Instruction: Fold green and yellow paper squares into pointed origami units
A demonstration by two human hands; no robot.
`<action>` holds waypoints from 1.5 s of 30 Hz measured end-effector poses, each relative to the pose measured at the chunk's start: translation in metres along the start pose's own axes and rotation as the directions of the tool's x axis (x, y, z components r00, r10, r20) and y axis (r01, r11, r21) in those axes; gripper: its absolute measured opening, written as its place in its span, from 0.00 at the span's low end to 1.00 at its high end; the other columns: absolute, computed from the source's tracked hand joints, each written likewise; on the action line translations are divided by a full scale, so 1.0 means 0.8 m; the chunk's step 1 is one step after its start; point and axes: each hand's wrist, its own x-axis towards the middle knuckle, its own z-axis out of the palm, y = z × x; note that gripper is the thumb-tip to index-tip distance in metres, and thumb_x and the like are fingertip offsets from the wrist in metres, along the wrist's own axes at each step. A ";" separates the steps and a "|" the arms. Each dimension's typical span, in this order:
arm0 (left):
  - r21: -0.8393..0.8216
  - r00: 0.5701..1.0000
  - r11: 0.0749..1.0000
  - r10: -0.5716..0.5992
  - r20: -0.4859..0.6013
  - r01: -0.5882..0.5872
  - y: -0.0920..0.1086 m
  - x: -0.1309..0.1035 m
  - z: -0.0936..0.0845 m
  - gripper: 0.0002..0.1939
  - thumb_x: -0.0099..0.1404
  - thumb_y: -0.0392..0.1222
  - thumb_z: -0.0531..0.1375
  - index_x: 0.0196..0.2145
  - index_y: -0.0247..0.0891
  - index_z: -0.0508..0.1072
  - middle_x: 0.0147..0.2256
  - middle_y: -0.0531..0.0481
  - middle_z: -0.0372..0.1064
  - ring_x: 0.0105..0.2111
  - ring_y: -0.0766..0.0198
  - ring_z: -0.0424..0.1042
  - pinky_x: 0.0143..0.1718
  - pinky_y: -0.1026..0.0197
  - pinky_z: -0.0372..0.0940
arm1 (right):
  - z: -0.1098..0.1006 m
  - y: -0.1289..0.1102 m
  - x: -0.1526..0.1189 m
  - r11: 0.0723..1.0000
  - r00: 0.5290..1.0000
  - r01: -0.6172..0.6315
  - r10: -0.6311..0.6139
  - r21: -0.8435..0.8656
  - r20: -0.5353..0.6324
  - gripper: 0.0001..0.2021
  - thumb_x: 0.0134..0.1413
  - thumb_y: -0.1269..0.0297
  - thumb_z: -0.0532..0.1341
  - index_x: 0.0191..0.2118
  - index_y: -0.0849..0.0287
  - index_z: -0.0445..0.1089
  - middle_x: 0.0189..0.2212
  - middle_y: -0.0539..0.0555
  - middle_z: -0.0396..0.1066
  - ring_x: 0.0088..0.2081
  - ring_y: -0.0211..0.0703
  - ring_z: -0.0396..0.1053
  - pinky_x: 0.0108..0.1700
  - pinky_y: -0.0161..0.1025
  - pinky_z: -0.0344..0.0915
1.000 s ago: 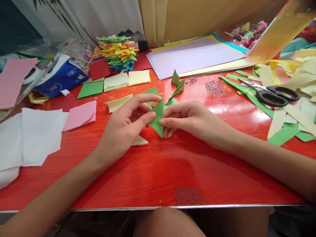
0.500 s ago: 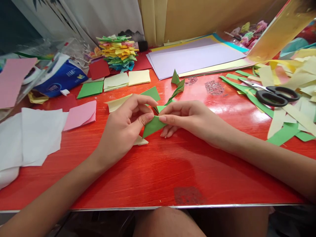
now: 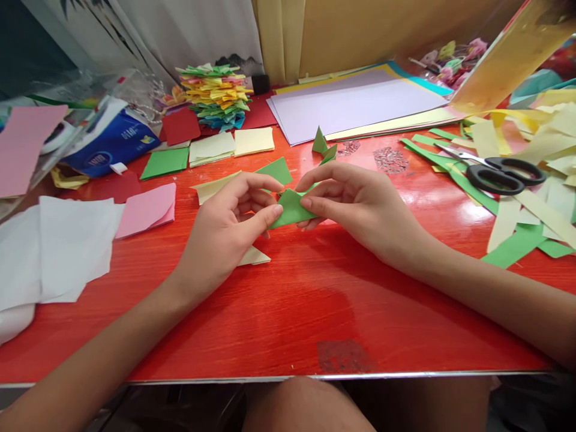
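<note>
A folded piece of green paper (image 3: 291,210) is pinched between my two hands above the red table. My left hand (image 3: 234,222) grips its left side, thumb in front and fingers behind. My right hand (image 3: 355,201) pinches the right side between thumb and forefinger, with the other fingers curled behind. Just beyond lies another green paper piece (image 3: 276,171), and folded green pieces (image 3: 319,141) stand behind my right hand. A pale yellow piece (image 3: 215,187) lies behind my left hand, and a folded cream piece (image 3: 255,257) is partly hidden below it.
Scissors (image 3: 506,174) with black handles lie among paper strips (image 3: 517,245) at right. Square paper stacks (image 3: 254,141), a tower of folded paper (image 3: 216,99) and large lilac sheets (image 3: 351,105) are at the back. Pink paper (image 3: 146,211) and white tissues (image 3: 74,249) lie left.
The green paper has been turned in my fingers; its lower-left point has swung up and its top now shows a peak. My right hand has shifted slightly and its forefinger is raised more.
</note>
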 end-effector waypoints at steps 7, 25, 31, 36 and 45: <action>-0.039 1.000 0.999 -0.002 -0.004 0.002 0.001 -0.001 0.001 0.05 0.55 0.34 0.58 0.32 0.38 0.69 0.32 0.53 0.66 0.29 0.70 0.67 0.27 0.69 0.67 | -0.002 0.005 0.003 0.993 0.999 -0.051 0.050 0.107 0.013 0.03 0.52 0.71 0.57 0.34 0.57 0.65 0.28 0.49 0.69 0.29 0.35 0.70 0.36 0.35 0.70; -0.068 0.999 0.997 -0.040 -0.012 0.039 0.001 0.001 -0.001 0.06 0.54 0.34 0.60 0.32 0.39 0.70 0.32 0.52 0.67 0.32 0.67 0.69 0.24 0.69 0.68 | -0.005 0.005 0.003 0.973 0.991 -0.122 0.109 0.197 0.075 0.05 0.51 0.70 0.58 0.36 0.57 0.64 0.23 0.48 0.68 0.22 0.35 0.70 0.22 0.30 0.66; -0.083 0.999 0.996 -0.041 -0.001 0.041 0.000 0.001 -0.003 0.03 0.55 0.35 0.59 0.30 0.40 0.71 0.32 0.52 0.68 0.30 0.68 0.69 0.25 0.68 0.68 | -0.004 0.004 0.004 0.967 0.989 -0.144 0.131 0.210 0.075 0.04 0.50 0.70 0.58 0.34 0.57 0.67 0.24 0.49 0.70 0.24 0.34 0.71 0.26 0.31 0.68; -0.129 0.999 0.991 -0.044 0.015 0.045 -0.002 0.001 -0.004 0.05 0.55 0.35 0.59 0.30 0.40 0.73 0.32 0.53 0.69 0.29 0.69 0.69 0.27 0.68 0.69 | -0.006 0.007 0.005 0.947 0.980 -0.185 0.157 0.264 0.122 0.06 0.50 0.70 0.58 0.35 0.57 0.70 0.22 0.49 0.71 0.26 0.36 0.71 0.30 0.32 0.70; -0.210 0.997 0.975 -0.074 0.029 0.079 -0.004 0.002 -0.005 0.07 0.55 0.34 0.59 0.30 0.43 0.75 0.31 0.54 0.70 0.30 0.69 0.69 0.26 0.69 0.69 | -0.006 0.004 0.006 0.931 0.972 -0.223 0.192 0.290 0.133 0.09 0.48 0.63 0.61 0.36 0.61 0.72 0.26 0.51 0.72 0.27 0.35 0.71 0.32 0.32 0.70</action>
